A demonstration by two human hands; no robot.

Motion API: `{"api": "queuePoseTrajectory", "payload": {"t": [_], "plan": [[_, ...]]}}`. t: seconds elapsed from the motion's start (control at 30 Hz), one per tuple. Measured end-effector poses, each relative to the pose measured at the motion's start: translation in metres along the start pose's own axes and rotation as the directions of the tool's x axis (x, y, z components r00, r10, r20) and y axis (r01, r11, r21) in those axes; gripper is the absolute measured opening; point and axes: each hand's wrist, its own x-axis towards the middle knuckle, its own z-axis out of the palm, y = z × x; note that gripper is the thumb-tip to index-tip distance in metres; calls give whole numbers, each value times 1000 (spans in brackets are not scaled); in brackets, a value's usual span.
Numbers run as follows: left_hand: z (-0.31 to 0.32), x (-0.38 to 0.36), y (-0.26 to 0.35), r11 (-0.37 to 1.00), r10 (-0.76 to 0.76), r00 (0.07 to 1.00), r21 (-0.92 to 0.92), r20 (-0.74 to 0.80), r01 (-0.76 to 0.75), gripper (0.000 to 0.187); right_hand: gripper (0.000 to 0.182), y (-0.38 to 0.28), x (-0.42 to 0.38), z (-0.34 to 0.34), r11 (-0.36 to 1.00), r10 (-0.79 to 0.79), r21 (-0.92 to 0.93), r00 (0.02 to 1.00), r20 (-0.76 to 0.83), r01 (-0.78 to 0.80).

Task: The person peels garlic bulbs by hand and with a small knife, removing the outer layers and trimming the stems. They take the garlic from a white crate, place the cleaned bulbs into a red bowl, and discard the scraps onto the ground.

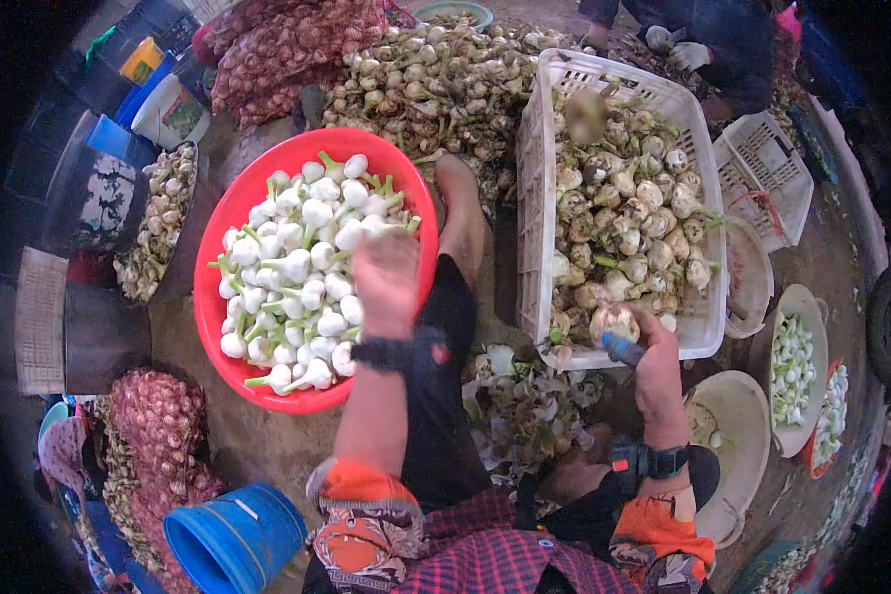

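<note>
My left hand (386, 282) is over the right side of a red basin (208, 327) heaped with clean white garlic bulbs (307, 267), green stems still on some. Motion blur smears its fingers. At the near end of a white plastic crate (531, 218), my right hand (655, 366) grips an unpeeled garlic bulb (616, 321). Something blue (619, 348) covers a fingertip against that bulb. Dirty, brown-skinned garlic (634, 213) fills the crate.
Loose garlic peels (525, 416) lie between my legs. Behind the basin spreads a garlic pile (426, 89) beside red mesh sacks (277, 59). A blue bucket (236, 540) stands front left, pale basins (733, 436) to the right. Another person's gloved hand (691, 56) is at the back.
</note>
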Motion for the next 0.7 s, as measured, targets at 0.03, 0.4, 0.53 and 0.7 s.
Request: {"api": "queuePoseTrajectory", "payload": {"t": [0.03,0.4,0.53,0.7], "plan": [[16,-30,-25,974,-62,996,215,-67,75,33,40,1,-11,2,1000,-2,8,1000,14,2],[79,-193,-139,571,-372,924,762,-92,306,63,50,20,-86,6,976,-5,218,996,92,-15],[84,-206,-145,17,-139,931,940,339,-340,74,43,25,-91,17,988,-24,156,998,63,14],[90,-209,-139,88,-164,933,947,320,-309,74,28,33,-104,25,981,-192,-15,976,-106,192]]}}
